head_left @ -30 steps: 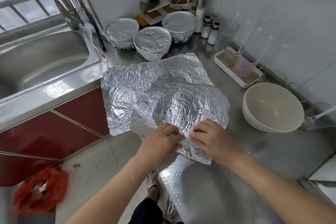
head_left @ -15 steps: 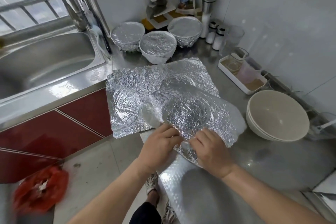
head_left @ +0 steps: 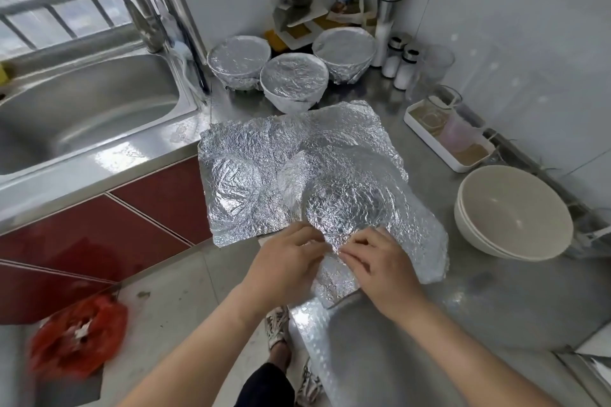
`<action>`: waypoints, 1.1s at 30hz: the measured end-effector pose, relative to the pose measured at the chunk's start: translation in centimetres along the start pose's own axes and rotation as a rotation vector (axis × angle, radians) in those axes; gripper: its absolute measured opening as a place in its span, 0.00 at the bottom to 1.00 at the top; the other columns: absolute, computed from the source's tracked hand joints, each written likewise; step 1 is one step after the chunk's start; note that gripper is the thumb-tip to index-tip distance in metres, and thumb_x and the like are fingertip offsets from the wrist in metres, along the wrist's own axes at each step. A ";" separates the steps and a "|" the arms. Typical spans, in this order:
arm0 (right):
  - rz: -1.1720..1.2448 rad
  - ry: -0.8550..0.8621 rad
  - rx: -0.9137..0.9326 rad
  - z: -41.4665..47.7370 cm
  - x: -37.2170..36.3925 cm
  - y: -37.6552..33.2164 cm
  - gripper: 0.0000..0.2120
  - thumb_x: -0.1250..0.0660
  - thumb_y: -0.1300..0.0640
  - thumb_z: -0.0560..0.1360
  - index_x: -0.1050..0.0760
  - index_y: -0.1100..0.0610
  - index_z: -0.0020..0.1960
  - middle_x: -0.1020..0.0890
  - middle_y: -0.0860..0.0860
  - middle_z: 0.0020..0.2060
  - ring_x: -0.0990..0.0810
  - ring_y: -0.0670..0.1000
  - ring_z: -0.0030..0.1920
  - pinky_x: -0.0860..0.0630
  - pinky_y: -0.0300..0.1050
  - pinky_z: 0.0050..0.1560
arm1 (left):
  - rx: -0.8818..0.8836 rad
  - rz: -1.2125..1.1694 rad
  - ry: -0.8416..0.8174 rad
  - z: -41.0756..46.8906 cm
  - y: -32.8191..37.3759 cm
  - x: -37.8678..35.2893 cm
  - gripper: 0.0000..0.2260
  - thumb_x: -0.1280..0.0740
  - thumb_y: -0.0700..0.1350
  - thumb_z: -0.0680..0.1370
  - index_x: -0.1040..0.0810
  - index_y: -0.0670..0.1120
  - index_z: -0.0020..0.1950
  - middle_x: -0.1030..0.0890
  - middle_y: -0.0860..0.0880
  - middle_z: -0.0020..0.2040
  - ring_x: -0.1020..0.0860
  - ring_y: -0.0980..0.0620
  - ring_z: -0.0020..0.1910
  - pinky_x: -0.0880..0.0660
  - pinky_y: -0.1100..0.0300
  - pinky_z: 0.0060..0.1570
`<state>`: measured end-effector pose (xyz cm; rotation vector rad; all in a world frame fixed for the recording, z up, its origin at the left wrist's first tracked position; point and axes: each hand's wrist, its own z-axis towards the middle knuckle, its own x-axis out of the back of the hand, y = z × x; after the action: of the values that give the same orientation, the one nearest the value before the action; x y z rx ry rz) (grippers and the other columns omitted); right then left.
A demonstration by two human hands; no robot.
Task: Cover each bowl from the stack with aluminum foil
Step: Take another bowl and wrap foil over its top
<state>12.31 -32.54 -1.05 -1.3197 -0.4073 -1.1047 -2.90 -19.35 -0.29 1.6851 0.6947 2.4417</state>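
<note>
So the steel counter is taking up the whole right side, bending round a corner to the sink, which is sitting under a barred window on the left. White walls are running along the back and right.

Two crinkly sheets are lying in the middle. The bottom foil sheet is lying flat with its long side going left to right, its near-left corner poking out past the counter edge. The top foil sheet is sitting skewed over it, long side running from back-left to near-right, with a round bowl print in it.

The stack of bowls is sitting mouth-up just right of the foil, apart from it. Three covered bowls are clustering at the back by the wall.

The left hand and right hand are almost touching, both pinching the near edge of the top sheet with curled fingers.

A white tray and shakers are hanging out back right.
</note>
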 end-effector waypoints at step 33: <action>-0.416 0.128 0.094 0.3 -2.9 -4.2 0.06 0.33 0.67 0.72 0.24 0.57 0.39 0.27 0.52 0.34 0.30 0.53 0.35 0.35 0.46 0.39 | -0.094 0.072 0.053 -0.6 -2.7 0.0 0.09 0.33 0.37 0.76 0.16 0.44 0.53 0.17 0.48 0.53 0.21 0.47 0.58 0.22 0.54 0.56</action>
<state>7.62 -30.56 -0.92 -1.0995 -0.6490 -1.4875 -3.90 -17.14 -1.59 1.6435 0.5245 2.5333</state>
